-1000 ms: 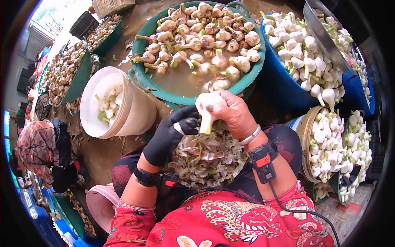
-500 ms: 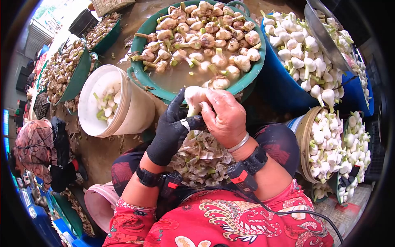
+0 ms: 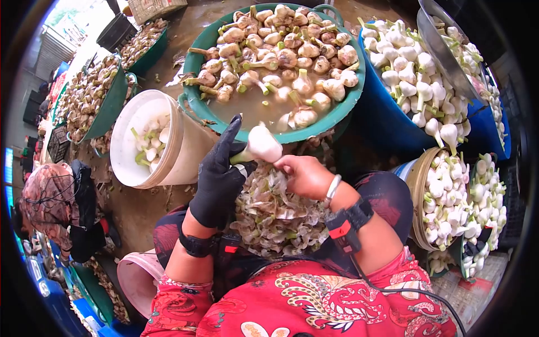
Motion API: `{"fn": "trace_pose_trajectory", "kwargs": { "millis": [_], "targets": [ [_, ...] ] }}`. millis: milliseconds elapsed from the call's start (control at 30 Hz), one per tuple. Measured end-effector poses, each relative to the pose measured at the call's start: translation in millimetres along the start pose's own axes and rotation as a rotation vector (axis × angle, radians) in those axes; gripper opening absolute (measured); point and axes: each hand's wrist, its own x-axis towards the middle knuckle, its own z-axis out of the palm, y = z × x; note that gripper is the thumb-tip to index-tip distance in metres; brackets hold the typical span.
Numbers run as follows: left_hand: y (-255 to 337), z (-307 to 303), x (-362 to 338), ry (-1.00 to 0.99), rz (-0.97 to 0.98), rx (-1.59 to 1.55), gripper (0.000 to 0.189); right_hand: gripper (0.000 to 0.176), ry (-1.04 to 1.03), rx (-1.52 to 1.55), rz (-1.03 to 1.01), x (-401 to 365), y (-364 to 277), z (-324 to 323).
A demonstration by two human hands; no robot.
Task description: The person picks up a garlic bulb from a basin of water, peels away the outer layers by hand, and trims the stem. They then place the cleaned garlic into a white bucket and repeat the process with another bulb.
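Note:
My left hand [image 3: 219,168], in a black glove, grips a garlic bulb [image 3: 265,144] by its green stem, index finger stretched upward. The bulb is white and smooth, its root end tilted to the right. Bare and closed, my right hand [image 3: 307,175] pinches at the lower right edge of the bulb; any bit of skin between the fingertips is too small to make out. Below both hands lies a heap of papery garlic peelings [image 3: 281,216] between my knees. Just beyond is a green tub [image 3: 275,136] of muddy water with unpeeled garlic [image 3: 283,56].
A white bucket [image 3: 188,149] with a few peeled bulbs stands at left. On the right are a blue tub [image 3: 382,121] and a beige-rimmed bucket [image 3: 416,196], both full of white garlic. A pink bucket [image 3: 137,278] sits lower left, near another person [image 3: 53,196].
My right hand has dropped from around the bulb to its lower edge, with the fingers curled in. The bulb has tipped, its root end now pointing right, and my left hand has shifted slightly left.

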Motion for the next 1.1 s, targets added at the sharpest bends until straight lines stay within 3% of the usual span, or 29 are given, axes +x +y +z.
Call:
{"fn": "trace_pose_trajectory", "kwargs": {
  "millis": [67,100,133,233,333,400,467,533,600,633,667,700,733,833,867,933,1000,1100],
  "targets": [
    [1,-4,-1,0.017,0.084,0.133,0.071,0.068,0.056,0.499,-0.254,8,-3,1],
    [2,-3,-2,0.019,0.075,0.133,0.071,0.077,-0.040,0.782,-0.251,15,-2,-6],
    [4,-2,-2,0.019,0.125,0.206,0.070,0.077,-0.058,0.953,-0.112,4,-20,-18],
    [2,-1,1,0.028,0.207,0.319,0.067,0.072,-0.030,1.046,-0.084,3,-29,-22],
    [-9,1,3,0.040,0.287,0.377,0.061,0.062,0.096,0.915,-0.073,5,-30,-14],
    [-7,-2,2,0.063,0.348,0.415,0.057,0.049,0.185,0.974,-0.043,4,-37,-15],
    [0,-11,0,0.014,0.262,0.369,0.050,0.021,0.377,0.944,-0.144,10,-29,-5],
    [1,-35,3,0.113,0.313,0.452,0.047,0.006,0.406,0.947,-0.010,15,-27,-9],
    [1,-83,11,0.272,0.333,0.644,0.041,0.006,0.449,0.956,-0.004,12,-33,-14],
    [0,-117,13,0.317,0.338,0.603,0.039,0.010,0.577,0.984,-0.015,11,-32,-21],
    [-1,-145,16,0.382,0.348,0.786,0.037,0.017,0.704,1.011,-0.026,10,-30,-28],
    [3,-166,15,0.403,0.240,0.947,0.032,0.022,0.814,1.030,0.031,7,-31,-39],
    [13,-168,16,0.410,0.214,1.004,0.024,0.020,0.878,1.081,0.031,5,-28,-50],
    [5,-133,45,0.172,0.239,0.659,0.017,0.006,1.065,1.116,0.037,1,-25,-63],
    [14,-98,54,0.043,0.208,0.673,0.016,0.010,1.140,1.162,0.031,0,-30,-66],
    [3,-31,78,-0.187,0.214,0.612,0.016,0.017,1.053,1.189,0.035,-9,-28,-70],
    [-5,28,100,-0.285,0.259,0.661,0.022,0.022,1.009,1.079,0.019,-16,-26,-73],
    [-24,84,140,-0.381,0.196,0.700,0.046,0.027,1.028,1.130,-0.037,-14,-21,-76]
  ]
}}
